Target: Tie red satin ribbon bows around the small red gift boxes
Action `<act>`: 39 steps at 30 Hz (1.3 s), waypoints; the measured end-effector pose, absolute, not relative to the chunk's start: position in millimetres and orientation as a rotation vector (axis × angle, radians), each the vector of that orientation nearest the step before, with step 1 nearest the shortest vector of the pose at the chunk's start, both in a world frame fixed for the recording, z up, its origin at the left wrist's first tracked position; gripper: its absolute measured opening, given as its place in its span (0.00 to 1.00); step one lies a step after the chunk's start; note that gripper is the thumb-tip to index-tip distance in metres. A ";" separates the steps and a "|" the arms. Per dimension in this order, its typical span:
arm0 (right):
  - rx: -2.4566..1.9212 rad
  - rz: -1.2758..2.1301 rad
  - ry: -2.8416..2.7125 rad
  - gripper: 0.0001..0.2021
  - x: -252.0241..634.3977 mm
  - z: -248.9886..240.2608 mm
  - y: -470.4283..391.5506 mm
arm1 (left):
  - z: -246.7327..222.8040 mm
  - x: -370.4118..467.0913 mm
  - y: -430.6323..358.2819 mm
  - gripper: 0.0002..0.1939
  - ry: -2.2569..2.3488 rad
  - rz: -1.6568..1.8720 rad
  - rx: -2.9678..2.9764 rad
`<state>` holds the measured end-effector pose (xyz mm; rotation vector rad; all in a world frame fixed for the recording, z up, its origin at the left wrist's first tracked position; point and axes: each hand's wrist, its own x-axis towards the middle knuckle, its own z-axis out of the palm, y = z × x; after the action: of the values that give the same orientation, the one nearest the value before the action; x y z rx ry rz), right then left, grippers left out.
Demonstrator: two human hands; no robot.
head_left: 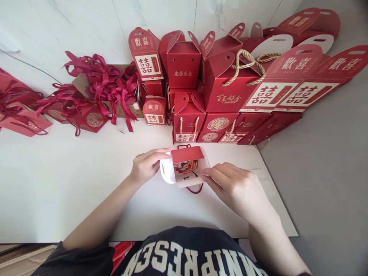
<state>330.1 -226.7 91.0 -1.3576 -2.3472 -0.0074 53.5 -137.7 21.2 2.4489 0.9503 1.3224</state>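
Red box (188, 154) between left hand (143, 166) (grip unclear) and right hand (235, 182), fingers (212, 173) pinching flap (205, 164)

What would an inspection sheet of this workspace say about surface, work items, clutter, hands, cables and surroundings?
Surface: smooth white tabletop.
Job's things: open red-and-white cardboard box, with dark-red cord showing at its near and far sides.
Clutter: red cardboard gift boxes stacked at the back; crimson fabric ribbons heaped left of them.
Hands: left hand touches the open box's white flap; right hand is at its opposite side; grip unclear.
Cables: thin grey cable, upper left.
Surroundings: white grey-veined wall behind; plain grey surface at right.
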 end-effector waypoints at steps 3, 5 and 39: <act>-1.333 -0.099 -2.452 0.05 326.8 95.1 -223.9 | 34.8 53.6 -138.6 0.14 0.867 1.207 2.435; -1.319 -0.096 -2.525 0.05 324.7 96.0 -222.2 | 47.5 55.4 -141.9 0.17 0.881 1.074 2.352; -1.045 1.282 -1.574 0.13 337.7 139.5 -152.5 | 45.8 76.7 -156.3 0.23 1.080 0.764 2.093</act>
<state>337.7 -152.5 139.5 -1.0447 -1.5743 1.2816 76.7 -156.3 45.8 2.0930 1.0805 0.7643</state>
